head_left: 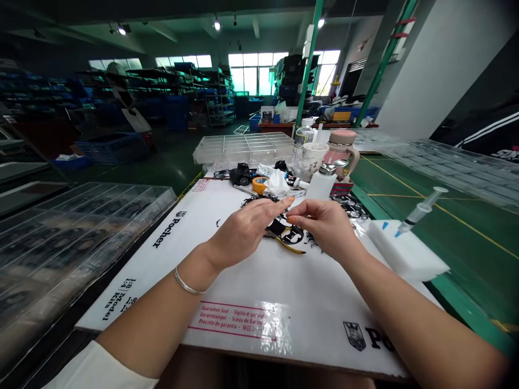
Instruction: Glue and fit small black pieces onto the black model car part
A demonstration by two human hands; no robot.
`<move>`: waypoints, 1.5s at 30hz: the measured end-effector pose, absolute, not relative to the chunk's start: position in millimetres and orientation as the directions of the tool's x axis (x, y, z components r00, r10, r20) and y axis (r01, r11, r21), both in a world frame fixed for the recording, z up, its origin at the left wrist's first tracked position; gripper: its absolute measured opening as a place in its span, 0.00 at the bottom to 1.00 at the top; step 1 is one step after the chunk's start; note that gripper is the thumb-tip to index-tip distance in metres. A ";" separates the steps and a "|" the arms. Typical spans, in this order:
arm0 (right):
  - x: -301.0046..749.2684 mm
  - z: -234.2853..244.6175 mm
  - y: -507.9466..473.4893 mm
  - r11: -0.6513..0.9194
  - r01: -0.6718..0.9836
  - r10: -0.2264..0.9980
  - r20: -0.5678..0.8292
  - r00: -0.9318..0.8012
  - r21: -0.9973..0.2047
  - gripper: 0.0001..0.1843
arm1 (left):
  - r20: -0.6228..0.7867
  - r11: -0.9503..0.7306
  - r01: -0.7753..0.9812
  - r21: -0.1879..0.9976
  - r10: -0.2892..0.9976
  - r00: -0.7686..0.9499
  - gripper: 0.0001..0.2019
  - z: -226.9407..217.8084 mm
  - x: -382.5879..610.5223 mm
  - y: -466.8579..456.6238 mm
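Over the white board [243,281], my left hand [247,224] reaches in with its fingers together, pointing right; its thumb is hidden behind the hand. My right hand [326,224] faces it with thumb and index finger pinched, their tips close to the left fingertips. Whatever either hand holds is too small or hidden to make out. Just below the fingertips lie black plastic parts [292,235], and beside them a yellow-and-black tool with a curved, pointed end [290,247]. More small black pieces [314,241] are scattered under my right hand.
Behind my hands stand a white dispenser bottle [321,185], orange tape [259,185], crumpled tissue [278,182], a cup [314,156] and a pink flask [341,146]. A syringe [421,210] sticks in white foam [405,254] at right. Divided clear trays [247,146] lie around the board.
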State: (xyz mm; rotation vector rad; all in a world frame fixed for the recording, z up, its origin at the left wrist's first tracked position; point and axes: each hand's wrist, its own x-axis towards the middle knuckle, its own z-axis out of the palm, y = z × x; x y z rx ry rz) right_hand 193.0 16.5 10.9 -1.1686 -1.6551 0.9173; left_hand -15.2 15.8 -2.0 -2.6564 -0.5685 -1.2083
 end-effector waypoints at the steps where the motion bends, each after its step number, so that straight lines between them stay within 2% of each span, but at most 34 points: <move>1: 192.5 11.2 15.6 0.285 0.318 0.956 0.244 -0.161 -0.904 0.12 | 0.754 -0.915 0.403 0.001 0.265 0.601 0.33 -2.0 -14.9 15.4; 7: 190.4 12.5 11.2 0.305 0.390 0.952 0.262 -0.161 -0.869 0.10 | 0.760 -0.924 0.381 -0.014 0.237 0.605 0.29 -1.4 -12.4 14.8; 12: 188.1 13.6 5.9 0.435 0.518 0.893 0.425 -0.146 -0.736 0.04 | 0.757 -0.933 0.359 -0.028 0.215 0.617 0.28 -0.4 -11.2 14.1; 15: 188.6 13.6 4.9 0.476 0.560 0.866 0.474 -0.162 -0.678 0.03 | 0.766 -0.937 0.350 -0.023 0.208 0.608 0.27 -0.4 -10.5 13.8; 19: 190.5 12.1 6.8 0.494 0.522 0.860 0.478 -0.177 -0.695 0.03 | 0.781 -0.937 0.346 -0.036 0.190 0.595 0.26 -1.6 -9.9 14.0; 25: 194.3 14.1 10.9 0.329 0.328 0.941 0.278 -0.195 -0.885 0.11 | 0.795 -0.934 0.348 -0.081 0.150 0.588 0.25 -2.4 -9.1 13.1; 28: 196.7 20.3 10.4 0.225 0.266 0.956 0.159 -0.246 -0.937 0.14 | 0.789 -0.931 0.350 -0.099 0.141 0.597 0.25 -2.2 -8.4 12.6; 33: 198.3 26.3 8.4 0.114 0.265 0.965 0.044 -0.257 -0.958 0.18 | 0.776 -0.937 0.340 -0.086 0.151 0.612 0.25 -3.6 -7.8 13.3; 38: 201.3 21.7 10.5 0.049 0.198 0.948 -0.017 -0.318 -0.979 0.17 | 0.770 -0.937 0.337 -0.093 0.147 0.621 0.26 -4.6 -7.8 13.3; 42: 202.6 20.5 12.8 -0.062 0.171 0.929 -0.120 -0.351 -0.983 0.19 | 0.772 -0.936 0.338 -0.101 0.141 0.620 0.25 -4.6 -7.7 12.5; 45: 202.2 20.9 13.1 -0.079 0.164 0.924 -0.134 -0.357 -0.983 0.20 | 0.772 -0.937 0.336 -0.100 0.140 0.621 0.25 -4.8 -8.1 12.4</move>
